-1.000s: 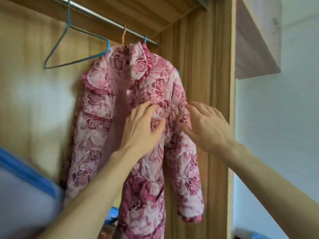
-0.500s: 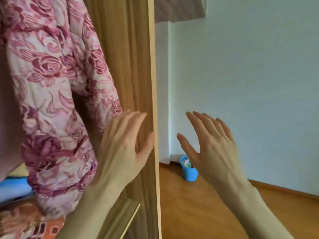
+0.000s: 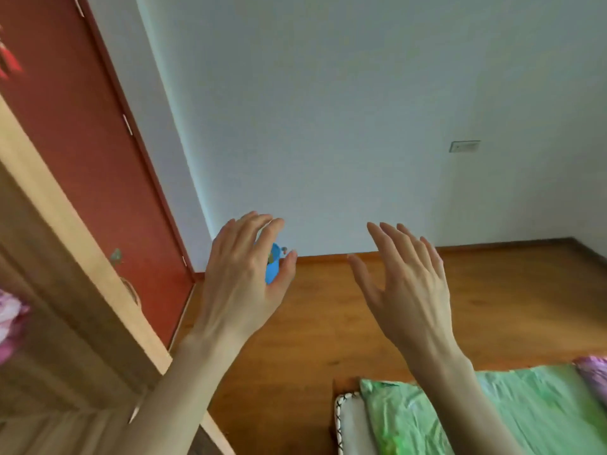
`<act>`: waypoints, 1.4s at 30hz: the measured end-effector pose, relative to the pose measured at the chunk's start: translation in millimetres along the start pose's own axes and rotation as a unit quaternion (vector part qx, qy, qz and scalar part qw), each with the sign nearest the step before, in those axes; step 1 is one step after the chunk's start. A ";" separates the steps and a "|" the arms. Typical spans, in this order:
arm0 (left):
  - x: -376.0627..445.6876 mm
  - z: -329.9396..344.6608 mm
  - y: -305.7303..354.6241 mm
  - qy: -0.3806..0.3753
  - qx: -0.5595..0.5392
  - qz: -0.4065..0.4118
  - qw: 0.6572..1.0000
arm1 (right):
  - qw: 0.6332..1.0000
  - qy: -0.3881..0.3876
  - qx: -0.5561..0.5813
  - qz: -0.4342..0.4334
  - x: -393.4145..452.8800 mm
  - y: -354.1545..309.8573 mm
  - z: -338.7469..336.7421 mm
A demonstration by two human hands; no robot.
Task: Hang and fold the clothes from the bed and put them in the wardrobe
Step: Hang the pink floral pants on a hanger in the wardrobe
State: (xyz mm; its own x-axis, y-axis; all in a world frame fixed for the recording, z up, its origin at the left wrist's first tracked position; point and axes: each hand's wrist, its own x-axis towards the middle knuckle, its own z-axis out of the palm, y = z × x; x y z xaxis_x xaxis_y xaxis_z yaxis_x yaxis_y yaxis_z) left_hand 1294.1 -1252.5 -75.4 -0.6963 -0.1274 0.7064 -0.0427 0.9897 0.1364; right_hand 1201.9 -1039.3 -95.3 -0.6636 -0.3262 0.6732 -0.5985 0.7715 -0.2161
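My left hand (image 3: 243, 277) and my right hand (image 3: 407, 280) are raised in front of me, fingers spread, both holding nothing. The wardrobe's wooden side panel (image 3: 65, 290) runs along the left, with a scrap of the pink floral jacket (image 3: 10, 320) showing at the far left edge. The bed's corner (image 3: 525, 412) sits at the lower right under a green sheet. A pink-purple garment (image 3: 594, 366) lies on it at the right edge, mostly cut off.
A red-brown door (image 3: 82, 142) stands behind the wardrobe panel. A small blue bin (image 3: 272, 264) sits by the wall, partly behind my left hand. Wooden floor (image 3: 328, 339) stretches between wardrobe and bed, with white walls beyond.
My view has swung right, from the hung jacket in the wardrobe toward the room and the bed. Both hands have come off the jacket and hang free in the air.
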 end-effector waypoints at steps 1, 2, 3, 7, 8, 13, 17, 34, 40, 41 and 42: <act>4.7 10.3 3.9 -0.004 -0.010 0.007 1.000 | 1.000 0.001 -0.004 0.014 -1.7 8.8 2.3; 8.8 20.4 8.3 -0.009 -0.020 0.016 1.000 | 1.000 0.001 -0.008 0.025 -3.8 17.4 3.7; 12.7 30.3 13.2 -0.015 -0.030 0.027 0.999 | 0.999 0.000 -0.015 0.036 -5.9 25.6 4.5; 25.7 73.0 42.9 -0.050 -0.082 0.079 0.992 | 0.994 -0.007 -0.054 0.096 -19.7 54.1 0.2; 29.2 85.1 53.0 -0.064 -0.098 0.097 0.988 | 0.991 -0.006 -0.067 0.114 -25.0 61.0 -2.6; 47.4 135.9 119.6 -0.108 -0.175 0.210 0.956 | 0.966 -0.006 -0.150 0.211 -62.5 92.6 -23.5; 49.4 160.9 182.5 -0.134 -0.251 0.274 0.919 | 0.931 -0.006 -0.210 0.297 -102.8 111.2 -45.2; -7.1 249.1 358.4 -0.211 -0.414 0.399 0.790 | 0.767 -0.016 -0.330 0.549 -243.5 175.8 -116.2; -60.0 240.9 439.2 -0.220 -0.438 0.426 0.760 | 0.730 -0.010 -0.323 0.603 -311.5 205.3 -150.5; -71.6 239.4 454.1 -0.226 -0.439 0.434 0.754 | 0.725 -0.010 -0.320 0.609 -326.3 211.0 -157.7; -83.5 238.0 468.8 -0.230 -0.439 0.439 0.749 | 0.721 -0.010 -0.317 0.616 -341.8 216.7 -165.6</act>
State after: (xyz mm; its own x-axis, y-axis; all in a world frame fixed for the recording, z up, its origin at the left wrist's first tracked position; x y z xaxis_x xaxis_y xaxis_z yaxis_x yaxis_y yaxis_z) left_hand 1161.7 -762.4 -235.8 -0.3609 0.7844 0.5044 0.9241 0.2278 0.3069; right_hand 1373.4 -670.2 -255.2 -0.5261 0.8176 0.2341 0.7725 0.5745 -0.2705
